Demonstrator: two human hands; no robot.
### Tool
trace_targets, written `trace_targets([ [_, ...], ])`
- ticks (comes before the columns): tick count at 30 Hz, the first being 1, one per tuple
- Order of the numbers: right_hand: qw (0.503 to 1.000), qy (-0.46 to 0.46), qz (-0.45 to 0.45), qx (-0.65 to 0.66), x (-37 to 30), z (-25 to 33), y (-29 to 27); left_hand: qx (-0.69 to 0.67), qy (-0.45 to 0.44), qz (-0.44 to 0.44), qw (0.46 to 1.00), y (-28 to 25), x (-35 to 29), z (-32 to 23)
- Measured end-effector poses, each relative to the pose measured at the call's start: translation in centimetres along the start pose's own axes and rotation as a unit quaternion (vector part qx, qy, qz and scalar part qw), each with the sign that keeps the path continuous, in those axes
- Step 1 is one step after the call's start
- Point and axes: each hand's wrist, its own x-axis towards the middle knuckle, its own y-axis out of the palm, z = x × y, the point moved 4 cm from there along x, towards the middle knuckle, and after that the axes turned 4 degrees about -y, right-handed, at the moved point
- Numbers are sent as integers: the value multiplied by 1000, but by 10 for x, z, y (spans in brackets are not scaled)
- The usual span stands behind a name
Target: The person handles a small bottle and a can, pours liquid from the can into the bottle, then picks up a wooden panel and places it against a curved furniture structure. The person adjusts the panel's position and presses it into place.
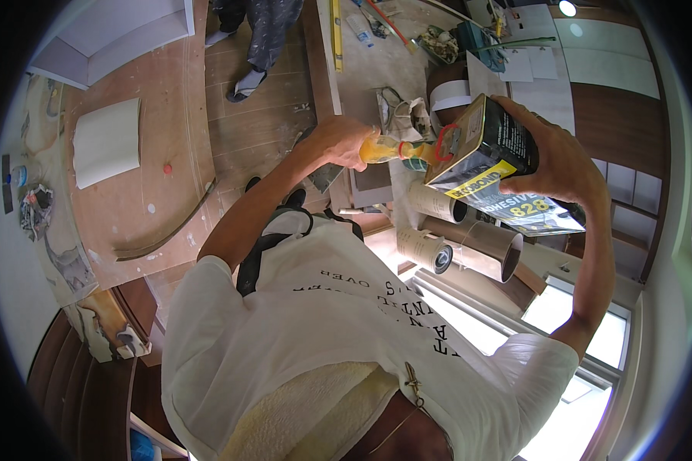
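Observation:
My left hand (342,142) is closed around a yellowish, smeared plastic bottle (380,149), held sideways with its mouth end pointing right. My right hand (561,157) grips a rectangular metal can (507,142) with a black, yellow and blue label. The can is tilted, its top facing the bottle. A red ring (441,143) surrounds the can's spout. Between spout and bottle is an amber stretch (421,152); whether it is flowing liquid or part of the bottle, I cannot tell.
A wooden board table (161,115) on the left bears a white sheet (108,142) and a curved strip (173,230). Another person's legs (265,46) stand beyond. Large rolls (484,250) lie below the can. A yellow spirit level (336,34) rests on the cluttered far bench.

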Motion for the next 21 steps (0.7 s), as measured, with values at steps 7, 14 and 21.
trace_targets([
  [7,1000,-16,-8,-3,1,1,-1,3,2,5,1000,1,1,-1],
  [14,1000,-9,-4,-7,1,1,-2,-4,1,4,1000,-1,1,-2],
  [21,1000,-1,-1,-7,1,4,-4,-7,-6,11,1000,-2,1,-2],
])
